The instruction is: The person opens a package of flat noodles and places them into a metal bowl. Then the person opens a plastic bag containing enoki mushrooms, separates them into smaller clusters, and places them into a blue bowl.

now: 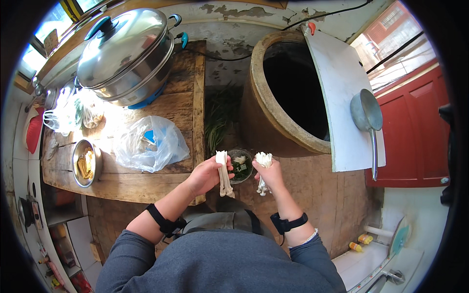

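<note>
My left hand (209, 175) grips a pale bundle of enoki mushroom stems (223, 172), its broken white end up and its beige end down. My right hand (272, 174) closes around a bunch of white enoki mushrooms (263, 159), with stem ends on top and small caps hanging below the fist. The two bunches are held apart. Between and beyond my hands, low near the floor, is a round bin or basin (251, 169) holding green leaf scraps and a whitish piece. Its near side is partly hidden by my left fingers.
A wooden table (146, 187) on the left bears a lidded steel steamer (124, 55), a clear plastic bag (157, 143) and a steel bowl (96, 166) of yellowish strips. Ahead stands a large earthenware vat (256, 110), partly covered by a white board (326, 84) with a metal ladle (366, 110).
</note>
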Motion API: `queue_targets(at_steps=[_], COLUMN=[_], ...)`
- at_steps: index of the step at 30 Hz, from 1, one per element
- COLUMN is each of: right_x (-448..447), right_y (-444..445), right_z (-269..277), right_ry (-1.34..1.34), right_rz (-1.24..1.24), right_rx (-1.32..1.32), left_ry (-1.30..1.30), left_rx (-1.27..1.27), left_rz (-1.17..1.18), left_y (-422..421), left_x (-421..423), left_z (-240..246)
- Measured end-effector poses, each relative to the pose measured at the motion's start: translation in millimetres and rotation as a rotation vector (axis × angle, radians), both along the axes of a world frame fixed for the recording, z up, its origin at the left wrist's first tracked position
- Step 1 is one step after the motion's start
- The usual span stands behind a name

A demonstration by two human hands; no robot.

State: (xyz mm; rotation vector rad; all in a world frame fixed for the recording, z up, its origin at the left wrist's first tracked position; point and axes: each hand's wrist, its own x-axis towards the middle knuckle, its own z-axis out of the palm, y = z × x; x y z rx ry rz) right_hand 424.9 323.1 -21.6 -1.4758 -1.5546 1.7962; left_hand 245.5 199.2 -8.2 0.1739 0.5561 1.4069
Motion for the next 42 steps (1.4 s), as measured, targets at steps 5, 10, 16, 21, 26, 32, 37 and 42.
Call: queue_targets(at_steps=[5, 10, 16, 21, 26, 32, 37, 42], right_x=[-17.4, -31.0, -20.8, -14.9, -16.2, -20.7, -21.5, -21.2], right_y=[-28.9, -31.2, -25.5, -24.4, -24.5, -29.1, -29.1, -29.4], right_z=[23.2, 35.2, 37.3, 34.6, 34.9, 35.9, 35.6, 37.6], right_ry=[0.33, 0.289, 0.344, 0.532, 0.501, 0.534, 0.521, 0.555], right_rz=[0.165, 0.307, 0.322, 0.244, 0.266, 0.147, 0.137, -0.01], right_rx=[0.021, 0.151, -0.155, -0.376, -0.396, -0.341, -0.282, -0.308], left_ry=[0.228, 0.274, 0.391, 0.386, 0.352, 0.59, 0.568, 0.496], left_rx=[-0.026, -0.02, -0.052, -0.122, -0.07, 0.095, 0.04, -0.025], left_rz=[0.013, 0.03, -0.032, 0.017, 0.027, 0.08, 0.095, 0.189], left_y=[-2.8, -1.7, -4.9, -5.5, -4.4, -0.5, -2.3, -2.0], left_x=[11.4, 15.5, 15.6, 19.1, 19.9, 27.1, 23.7, 19.3], left_z=[9.4, 15.0, 17.5, 21.7, 21.8, 22.9, 28.1, 20.4])
